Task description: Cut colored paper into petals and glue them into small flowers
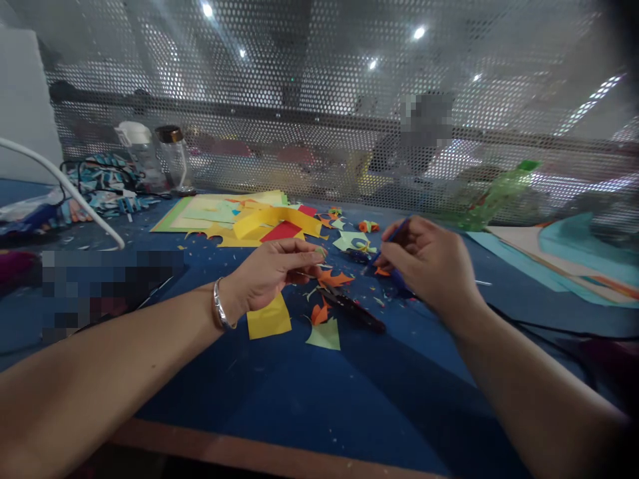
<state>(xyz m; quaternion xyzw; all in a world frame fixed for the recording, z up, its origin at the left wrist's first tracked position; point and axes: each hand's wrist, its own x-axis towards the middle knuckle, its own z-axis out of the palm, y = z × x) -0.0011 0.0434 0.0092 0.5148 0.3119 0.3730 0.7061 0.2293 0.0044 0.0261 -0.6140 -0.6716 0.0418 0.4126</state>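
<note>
My left hand (279,269), with a silver bracelet at the wrist, pinches a small green paper piece (322,255) between thumb and fingertips. To its right, my right hand (424,259) is closed around a slim blue pen-like tool (399,230), tip pointing down to the left; its exact kind is unclear. Dark-handled scissors (357,311) lie on the blue tabletop between the hands. Around them are orange paper scraps (335,279), a yellow paper square (269,317) and a pale green paper piece (325,334). Small folded paper shapes (368,227) rest farther back.
Coloured paper sheets (200,214) are stacked at the back, with a yellow strip and red pieces on top. Two bottles (174,159) stand at back left, near a white cable (64,183). Blue sheets (564,266) and a green bottle (499,196) are at right. A perforated metal screen (299,86) rises behind.
</note>
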